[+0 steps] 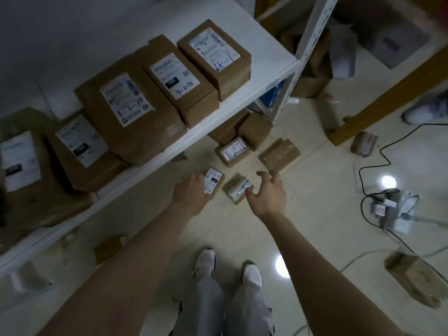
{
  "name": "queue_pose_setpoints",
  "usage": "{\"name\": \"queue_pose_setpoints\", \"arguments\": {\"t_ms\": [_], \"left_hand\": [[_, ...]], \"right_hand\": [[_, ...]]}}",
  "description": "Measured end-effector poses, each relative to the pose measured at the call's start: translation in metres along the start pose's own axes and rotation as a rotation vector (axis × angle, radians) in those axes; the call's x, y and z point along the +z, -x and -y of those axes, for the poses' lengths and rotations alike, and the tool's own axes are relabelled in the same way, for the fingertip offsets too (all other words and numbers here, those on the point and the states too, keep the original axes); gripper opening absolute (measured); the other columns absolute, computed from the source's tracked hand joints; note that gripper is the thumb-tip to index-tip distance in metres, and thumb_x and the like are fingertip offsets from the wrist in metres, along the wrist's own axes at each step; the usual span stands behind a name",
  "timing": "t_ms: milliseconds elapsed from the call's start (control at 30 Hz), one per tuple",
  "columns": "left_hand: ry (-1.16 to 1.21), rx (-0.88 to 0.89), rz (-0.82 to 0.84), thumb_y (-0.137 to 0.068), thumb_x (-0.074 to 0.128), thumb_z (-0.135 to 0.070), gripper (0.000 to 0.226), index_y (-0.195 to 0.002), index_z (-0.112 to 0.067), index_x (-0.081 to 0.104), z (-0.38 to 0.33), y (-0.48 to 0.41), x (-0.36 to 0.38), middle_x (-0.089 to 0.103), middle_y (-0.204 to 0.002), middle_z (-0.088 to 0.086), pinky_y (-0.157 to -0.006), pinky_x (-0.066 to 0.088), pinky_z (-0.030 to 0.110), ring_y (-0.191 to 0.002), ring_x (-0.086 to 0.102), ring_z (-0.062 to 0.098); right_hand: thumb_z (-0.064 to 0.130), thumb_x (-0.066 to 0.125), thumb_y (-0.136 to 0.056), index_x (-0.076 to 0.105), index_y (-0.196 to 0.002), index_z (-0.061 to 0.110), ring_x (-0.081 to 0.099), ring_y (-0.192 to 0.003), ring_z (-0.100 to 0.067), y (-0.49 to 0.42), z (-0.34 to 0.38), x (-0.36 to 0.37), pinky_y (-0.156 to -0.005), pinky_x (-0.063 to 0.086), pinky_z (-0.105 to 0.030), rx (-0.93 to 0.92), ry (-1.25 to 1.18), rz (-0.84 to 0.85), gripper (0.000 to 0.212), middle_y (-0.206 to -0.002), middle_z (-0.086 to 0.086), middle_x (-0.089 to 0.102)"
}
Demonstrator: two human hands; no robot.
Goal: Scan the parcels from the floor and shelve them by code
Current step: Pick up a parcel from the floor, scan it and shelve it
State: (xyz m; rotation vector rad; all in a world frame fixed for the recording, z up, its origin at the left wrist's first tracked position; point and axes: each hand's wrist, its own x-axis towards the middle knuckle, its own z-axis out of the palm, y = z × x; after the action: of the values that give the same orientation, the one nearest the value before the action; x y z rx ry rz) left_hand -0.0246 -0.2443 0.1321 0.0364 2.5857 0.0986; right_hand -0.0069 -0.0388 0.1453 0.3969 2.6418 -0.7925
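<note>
My left hand (190, 190) grips a small brown parcel (213, 181) with a white label that bears a handwritten code. My right hand (266, 194) hovers open, fingers spread, just above another small brown parcel (236, 189) wrapped in clear tape, which lies on the floor. Two more parcels lie further out on the tiles: one with a white label (232, 151) and one taped, label hidden (278, 154). On the white shelf (266, 57) at the left stand several brown boxes with coded labels, such as one marked in blue (214, 57).
Black cables (368, 166) and a power strip with adapters (392, 209) lie on the floor at the right. Loose parcels sit at the right (363, 143) and lower right (414, 277). Another person's shoe (424, 110) shows by a wooden frame (388, 93). My own feet (228, 270) stand below.
</note>
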Motion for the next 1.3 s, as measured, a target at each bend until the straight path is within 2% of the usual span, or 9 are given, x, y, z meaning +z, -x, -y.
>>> {"name": "queue_pose_setpoints", "arguments": {"t_ms": [167, 300, 467, 667, 733, 800, 900, 1100, 1300], "left_hand": [[-0.027, -0.058, 0.048, -0.090, 0.066, -0.048, 0.062, -0.134, -0.013, 0.042, 0.010, -0.073, 0.094, 0.046, -0.138, 0.011, -0.097, 0.042, 0.043, -0.126, 0.045, 0.030], [-0.034, -0.095, 0.025, -0.082, 0.070, -0.056, 0.074, -0.135, -0.014, 0.039, 0.020, -0.131, 0.167, 0.044, -0.136, 0.012, -0.098, 0.044, 0.045, -0.125, 0.043, 0.030], [0.001, -0.187, 0.026, -0.073, 0.078, -0.058, 0.100, -0.146, -0.012, 0.027, 0.030, -0.203, 0.248, 0.035, -0.147, 0.014, -0.105, 0.037, 0.050, -0.135, 0.034, 0.035], [0.241, -0.309, 0.003, -0.086, 0.073, -0.047, 0.114, -0.158, -0.007, -0.007, 0.031, -0.252, 0.315, 0.008, -0.162, 0.022, -0.118, 0.018, 0.059, -0.149, 0.011, 0.042], [0.359, -0.376, -0.016, -0.085, 0.077, -0.042, 0.120, -0.157, -0.008, -0.013, 0.034, -0.264, 0.331, 0.011, -0.161, 0.024, -0.115, 0.022, 0.061, -0.148, 0.015, 0.044], [0.412, -0.392, -0.053, -0.081, 0.081, -0.037, 0.120, -0.157, -0.003, -0.006, 0.037, -0.268, 0.340, 0.024, -0.157, 0.025, -0.112, 0.031, 0.055, -0.142, 0.028, 0.044], [0.374, -0.342, -0.057, -0.079, 0.083, -0.037, 0.113, -0.153, 0.005, 0.008, 0.035, -0.251, 0.331, 0.031, -0.151, 0.026, -0.109, 0.034, 0.048, -0.137, 0.033, 0.043], [0.396, -0.245, -0.129, -0.065, 0.088, -0.023, 0.090, -0.134, -0.004, 0.034, -0.004, -0.186, 0.236, 0.040, -0.137, 0.016, -0.085, 0.047, 0.043, -0.128, 0.036, 0.032], [0.291, 0.044, -0.158, -0.067, 0.087, -0.024, 0.089, -0.138, -0.011, 0.036, -0.048, -0.101, 0.085, 0.040, -0.137, 0.011, -0.095, 0.042, 0.036, -0.127, 0.033, 0.027]], "right_hand": [[0.040, 0.059, -0.093, 0.029, -0.154, 0.021, 0.026, -0.146, -0.033, -0.056, -0.036, 0.078, -0.115, 0.032, -0.046, 0.007, 0.046, 0.102, 0.071, -0.163, -0.012, 0.015], [0.040, 0.058, -0.093, 0.023, -0.156, 0.024, 0.025, -0.147, -0.034, -0.102, -0.066, 0.143, -0.115, 0.032, -0.047, -0.002, 0.023, 0.117, 0.074, -0.165, -0.011, 0.011], [0.044, 0.060, -0.092, 0.019, -0.157, 0.029, 0.023, -0.148, -0.034, -0.147, -0.115, 0.219, -0.117, 0.031, -0.046, -0.010, 0.011, 0.146, 0.079, -0.167, -0.007, 0.007], [0.037, 0.061, -0.091, 0.028, -0.155, 0.028, 0.036, -0.143, -0.031, -0.175, -0.165, 0.270, -0.114, 0.037, -0.043, -0.035, -0.063, 0.082, 0.072, -0.164, -0.007, 0.020], [0.035, 0.061, -0.092, 0.031, -0.155, 0.026, 0.037, -0.142, -0.029, -0.181, -0.173, 0.276, -0.113, 0.037, -0.041, -0.040, -0.073, 0.050, 0.070, -0.162, -0.007, 0.025], [0.035, 0.061, -0.093, 0.034, -0.154, 0.025, 0.037, -0.142, -0.029, -0.184, -0.178, 0.279, -0.113, 0.036, -0.041, -0.040, -0.073, 0.041, 0.068, -0.161, -0.008, 0.029], [0.038, 0.062, -0.093, 0.036, -0.152, 0.022, 0.038, -0.141, -0.028, -0.177, -0.175, 0.270, -0.112, 0.036, -0.039, -0.029, -0.081, 0.057, 0.067, -0.159, -0.009, 0.032], [0.028, 0.068, -0.089, 0.027, -0.156, 0.020, 0.034, -0.144, -0.027, -0.126, -0.136, 0.192, -0.113, 0.036, -0.037, -0.003, -0.061, 0.085, 0.079, -0.162, -0.006, 0.027], [0.016, 0.075, -0.081, 0.011, -0.158, 0.022, 0.028, -0.146, -0.027, -0.061, -0.076, 0.059, -0.115, 0.032, -0.036, -0.008, -0.013, 0.024, 0.100, -0.165, -0.001, 0.016]]}}
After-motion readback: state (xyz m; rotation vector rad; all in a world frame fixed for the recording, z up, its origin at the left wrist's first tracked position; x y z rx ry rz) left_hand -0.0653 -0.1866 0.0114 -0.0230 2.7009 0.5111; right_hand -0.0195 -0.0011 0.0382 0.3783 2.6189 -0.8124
